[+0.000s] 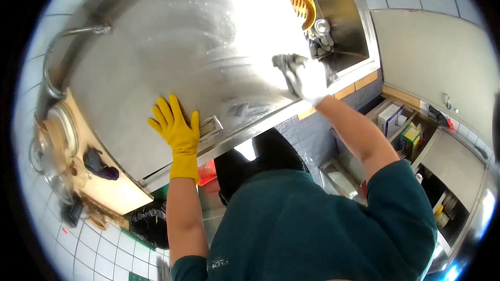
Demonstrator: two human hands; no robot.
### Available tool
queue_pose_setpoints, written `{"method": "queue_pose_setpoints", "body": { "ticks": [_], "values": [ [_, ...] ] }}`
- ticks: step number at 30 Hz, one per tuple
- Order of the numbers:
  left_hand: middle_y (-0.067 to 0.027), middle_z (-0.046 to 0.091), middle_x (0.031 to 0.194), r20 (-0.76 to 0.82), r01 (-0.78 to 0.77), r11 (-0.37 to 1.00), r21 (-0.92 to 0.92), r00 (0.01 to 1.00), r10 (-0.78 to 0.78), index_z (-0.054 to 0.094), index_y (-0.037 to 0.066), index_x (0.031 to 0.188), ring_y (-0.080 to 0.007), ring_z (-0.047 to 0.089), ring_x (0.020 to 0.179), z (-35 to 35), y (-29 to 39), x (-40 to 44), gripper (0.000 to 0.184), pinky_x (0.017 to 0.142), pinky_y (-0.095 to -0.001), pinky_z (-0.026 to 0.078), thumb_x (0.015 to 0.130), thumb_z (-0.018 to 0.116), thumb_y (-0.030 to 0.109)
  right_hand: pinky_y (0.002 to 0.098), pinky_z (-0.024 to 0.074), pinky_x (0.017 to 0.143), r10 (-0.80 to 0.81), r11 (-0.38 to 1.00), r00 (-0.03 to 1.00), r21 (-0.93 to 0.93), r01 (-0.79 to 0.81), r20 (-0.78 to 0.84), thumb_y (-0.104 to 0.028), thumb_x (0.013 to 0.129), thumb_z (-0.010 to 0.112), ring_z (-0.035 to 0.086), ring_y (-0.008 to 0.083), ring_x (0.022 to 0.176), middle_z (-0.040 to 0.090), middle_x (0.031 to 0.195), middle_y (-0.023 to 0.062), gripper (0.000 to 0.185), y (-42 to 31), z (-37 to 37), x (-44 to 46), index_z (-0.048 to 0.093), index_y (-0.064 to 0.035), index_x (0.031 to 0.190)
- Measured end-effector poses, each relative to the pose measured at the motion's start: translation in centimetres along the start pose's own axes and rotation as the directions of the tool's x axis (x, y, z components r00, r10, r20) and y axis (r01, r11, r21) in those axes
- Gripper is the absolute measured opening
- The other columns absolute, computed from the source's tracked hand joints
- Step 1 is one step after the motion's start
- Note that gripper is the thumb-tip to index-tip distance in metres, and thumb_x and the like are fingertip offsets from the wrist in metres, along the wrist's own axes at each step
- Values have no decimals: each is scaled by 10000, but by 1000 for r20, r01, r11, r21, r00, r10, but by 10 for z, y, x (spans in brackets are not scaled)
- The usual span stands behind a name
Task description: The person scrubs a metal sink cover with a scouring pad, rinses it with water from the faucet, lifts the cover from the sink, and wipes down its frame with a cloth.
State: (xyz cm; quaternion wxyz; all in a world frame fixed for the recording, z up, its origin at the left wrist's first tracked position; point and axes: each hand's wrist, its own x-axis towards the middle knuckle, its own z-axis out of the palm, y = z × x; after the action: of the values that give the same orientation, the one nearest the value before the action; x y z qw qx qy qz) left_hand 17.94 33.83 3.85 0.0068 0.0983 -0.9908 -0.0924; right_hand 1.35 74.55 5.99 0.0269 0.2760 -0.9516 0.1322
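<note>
One left hand (178, 128), one right hand (310, 82), one dark scrubber (283, 62), one tap (80, 30)

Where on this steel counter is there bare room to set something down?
The steel counter is bare between the tap and the yellow-gloved left hand, and streaked but bare from the small metal fitting to the right hand. Crowded: the basin around the yellow basket, and the wooden ledge.

Glare bleaches the right hand (311, 81), its fingers blurred; it covers part of a dark wad (284, 62) of unclear material. Lettering (217, 264) on the shirt (307, 224) is too small to read. The top edge crops the sink (352, 36); the left forearm (184, 213) partly hides a black bag (148, 225).
</note>
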Motion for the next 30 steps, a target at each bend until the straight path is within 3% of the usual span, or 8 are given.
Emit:
{"method": "queue_pose_setpoints", "body": {
  "ticks": [8, 10, 14, 18, 24, 25, 27, 30],
  "values": [
    [-318, 310, 1780, 30, -15, 1000, -10, 999, 15, 414, 39, 1712, -583, 252, 1625, -4, -1, 2, 913, 1300, -758, 86, 986, 708, 509, 493, 565, 840, -36, 996, 998, -75, 40, 49, -232, 965, 764, 705, 366, 903, 747, 1042, 156, 224, 23, 0, 111, 799, -52, 1093],
    [-329, 317, 1770, 49, -13, 1000, -13, 999, 13, 419, 27, 1705, -594, 253, 1619, -6, -2, 3, 920, 1300, -760, 82, 975, 713, 503, 468, 603, 929, 198, 971, 944, -187, -151, 264, -398, 1107, 629, 746, 309, 995, 762, 1063, 202, 401, 22, 0, 179, 773, -33, 1186],
    [-332, 326, 1763, 39, -17, 1000, -12, 999, 18, 425, 19, 1699, -599, 262, 1611, -5, -2, 4, 919, 1298, -762, 85, 970, 708, 502, 540, 578, 953, 45, 969, 983, -233, -87, -180, -435, 1087, 632, 709, 417, 1073, 751, 1148, 247, 394, 74, 55, 298, 799, -79, 1107],
    [-336, 330, 1759, 54, -2, 1000, 9, 999, 1, 433, 12, 1692, -604, 268, 1606, -4, -3, 2, 912, 1296, -762, 93, 974, 703, 505, 548, 588, 885, 55, 976, 982, -199, -91, -179, -338, 1060, 622, 748, 442, 960, 771, 1020, 268, 364, 48, 45, 376, 819, -33, 1027],
    [-334, 328, 1761, 35, -7, 1000, -4, 999, 8, 433, 16, 1691, -596, 264, 1611, -3, -1, 3, 904, 1299, -754, 93, 982, 702, 509, 555, 584, 880, 72, 987, 984, -132, -94, -165, -340, 1049, 616, 751, 443, 934, 767, 980, 277, 375, 12, 36, 330, 822, -30, 1004],
    [-332, 326, 1763, 29, -6, 1000, -8, 1000, 6, 432, 19, 1692, -593, 260, 1613, -3, 0, 2, 902, 1299, -753, 93, 985, 701, 509, 542, 541, 1022, 91, 963, 994, -248, -105, -64, -467, 1115, 575, 676, 422, 1179, 719, 1286, 214, 468, 12, 46, 298, 790, -51, 1131],
    [-316, 322, 1772, 56, 8, 1000, -1, 998, -7, 430, 30, 1696, -581, 256, 1620, -6, 0, 0, 900, 1301, -750, 95, 987, 701, 514, 551, 491, 1085, 197, 969, 975, -172, -178, 101, -473, 1123, 565, 649, 399, 1253, 689, 1382, 201, 468, -15, 33, 236, 771, -58, 1185],
    [-290, 319, 1783, 78, 14, 1000, 15, 997, -15, 433, 46, 1699, -565, 255, 1626, -8, 0, 0, 899, 1301, -748, 97, 988, 706, 524, 559, 488, 1024, -25, 988, 998, -151, 32, 51, -388, 1054, 678, 655, 354, 1211, 684, 1365, 164, 356, -22, 31, 122, 735, -85, 1233]
  ]
}}
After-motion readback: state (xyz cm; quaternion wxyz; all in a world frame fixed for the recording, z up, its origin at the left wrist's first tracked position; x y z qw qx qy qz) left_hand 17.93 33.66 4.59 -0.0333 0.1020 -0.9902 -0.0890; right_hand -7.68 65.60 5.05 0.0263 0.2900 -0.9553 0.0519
